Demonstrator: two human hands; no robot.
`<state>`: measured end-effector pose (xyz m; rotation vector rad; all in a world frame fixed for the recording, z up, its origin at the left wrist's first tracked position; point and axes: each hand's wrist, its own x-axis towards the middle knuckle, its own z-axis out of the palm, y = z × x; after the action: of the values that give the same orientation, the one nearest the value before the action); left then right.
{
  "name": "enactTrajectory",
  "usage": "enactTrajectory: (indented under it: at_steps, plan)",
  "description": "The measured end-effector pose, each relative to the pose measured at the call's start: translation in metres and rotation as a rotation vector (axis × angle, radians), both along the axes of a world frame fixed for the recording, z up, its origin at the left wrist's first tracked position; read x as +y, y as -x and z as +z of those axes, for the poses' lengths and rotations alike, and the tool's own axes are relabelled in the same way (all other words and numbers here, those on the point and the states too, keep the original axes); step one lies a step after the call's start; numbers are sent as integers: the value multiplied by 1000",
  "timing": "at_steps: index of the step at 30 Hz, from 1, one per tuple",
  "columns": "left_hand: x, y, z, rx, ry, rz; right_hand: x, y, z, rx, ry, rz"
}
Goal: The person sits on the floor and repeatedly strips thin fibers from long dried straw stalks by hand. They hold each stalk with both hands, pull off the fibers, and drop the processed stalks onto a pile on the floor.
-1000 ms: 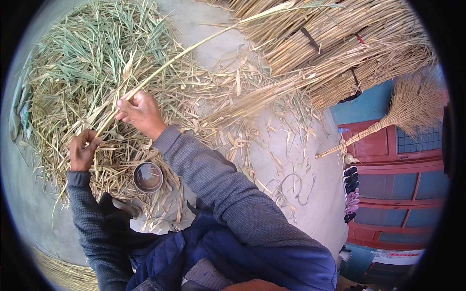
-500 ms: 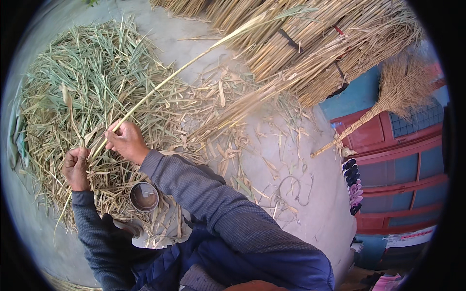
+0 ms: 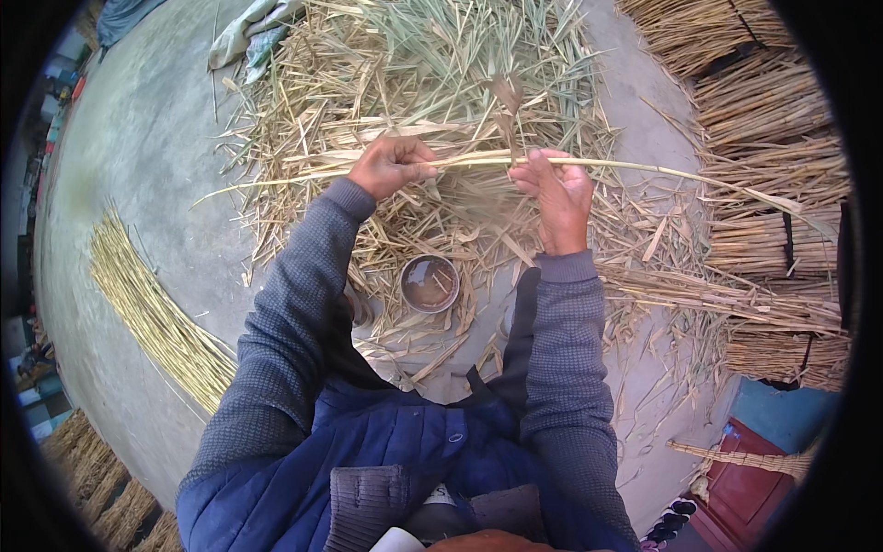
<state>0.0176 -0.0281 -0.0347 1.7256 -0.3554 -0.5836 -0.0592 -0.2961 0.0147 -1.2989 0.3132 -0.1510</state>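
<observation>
A long pale reed stalk (image 3: 644,168) lies nearly level across both my hands, its thin end to the left and a leafy tip to the right. My left hand (image 3: 391,168) pinches it between thumb and fingers. Further right, my right hand (image 3: 558,195) has its thumb and fingers closed about the same stalk. A brown dry leaf (image 3: 507,103) sticks up beside the right fingers. Behind and below the hands spreads a heap of stripped leaves (image 3: 441,55), green at the far side and straw-coloured nearer. Part of the heap under my hands is blurred.
A round metal bowl (image 3: 430,283) holding small pieces stands between my legs. Bundled reeds (image 3: 773,175) lie at the right, with loose stalks (image 3: 671,287) reaching toward me. Peeled yellowish stalks (image 3: 156,304) lie at the left. A broom handle (image 3: 736,455) shows at lower right.
My view has swung left, bringing the peeled stalks into sight. The stalk has gone from slanting to nearly level, and my hands have moved further apart along it.
</observation>
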Motion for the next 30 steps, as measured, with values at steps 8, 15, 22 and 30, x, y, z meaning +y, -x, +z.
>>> enactTrajectory:
  at_steps: [8, 15, 22, 30]
  plan:
    - [-2, 0, 3, 95, 88, 131, 0, -1, 4, -44, 42, 41]
    - [25, -12, 9, 157, 386, 464, -8, 2, 4, -100, 55, 46]
    - [60, -23, 19, 253, 825, 659, -19, 3, 2, -102, 68, 19]
    - [49, -10, 26, -946, -925, 428, -16, 3, 2, -62, 53, -12]
